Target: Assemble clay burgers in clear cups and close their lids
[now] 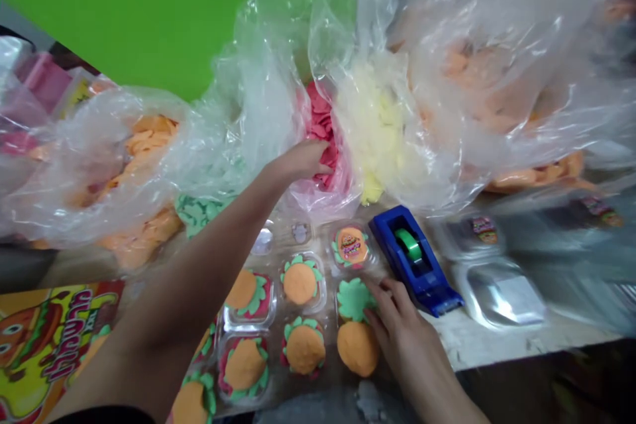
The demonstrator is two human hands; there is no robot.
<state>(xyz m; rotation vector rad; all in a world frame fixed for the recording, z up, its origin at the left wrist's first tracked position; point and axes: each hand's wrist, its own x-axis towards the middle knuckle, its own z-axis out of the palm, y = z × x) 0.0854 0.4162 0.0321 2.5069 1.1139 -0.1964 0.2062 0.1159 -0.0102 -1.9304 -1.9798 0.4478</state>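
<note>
My left hand [309, 159] reaches into a clear plastic bag with red soft pieces [320, 116]. Its fingers are bent down among them and the fingertips are partly hidden, so their grip is unclear. At the front, my right hand [397, 315] pinches the right edge of a green leaf-shaped piece [354, 298]. Just below that piece lies an orange bun-shaped piece [358, 348], close to the same hand. To the left, several burger-like stacks of orange, green and red pieces, such as this stack [301, 281], sit in small clear trays.
A blue tape dispenser [417, 262] stands right of my right hand, near clear plastic containers [499, 291]. Behind are bags of yellow pieces [382, 126], orange pieces [152, 139] and green pieces [201, 212]. A printed burger box [50, 344] lies at left.
</note>
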